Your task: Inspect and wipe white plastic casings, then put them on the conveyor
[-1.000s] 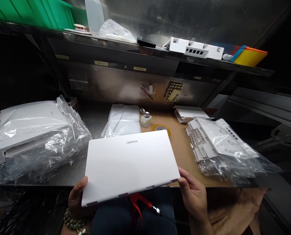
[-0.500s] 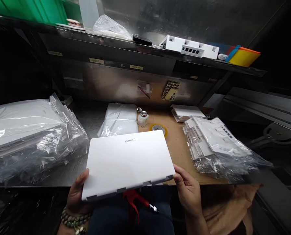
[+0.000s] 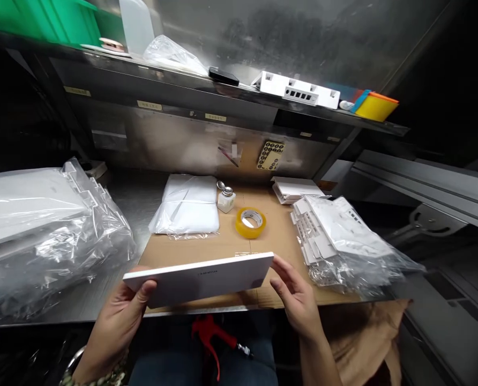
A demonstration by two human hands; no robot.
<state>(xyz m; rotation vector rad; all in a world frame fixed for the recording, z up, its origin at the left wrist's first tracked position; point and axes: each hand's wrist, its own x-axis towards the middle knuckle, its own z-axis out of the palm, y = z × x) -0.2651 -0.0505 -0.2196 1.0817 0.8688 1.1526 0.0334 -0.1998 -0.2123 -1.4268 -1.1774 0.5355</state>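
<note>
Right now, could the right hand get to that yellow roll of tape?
Probably yes. The tape roll lies on bare cardboard just beyond the right hand, nothing between, though that hand is holding the white panel.

My bench (image 3: 114, 212): steel top, brown board (image 3: 207, 247) over its middle. On the board: tape roll (image 3: 250, 222), small bottle (image 3: 225, 199) just behind it, flat white bag (image 3: 186, 206) at left, bagged white panels (image 3: 343, 241) at right, white stack (image 3: 295, 188) behind them. Big bagged panels (image 3: 42, 225) on the steel at far left. Shelf (image 3: 183, 88) above: green bin (image 3: 42, 19), white housing (image 3: 297, 91), yellow tray (image 3: 375, 107).
</note>
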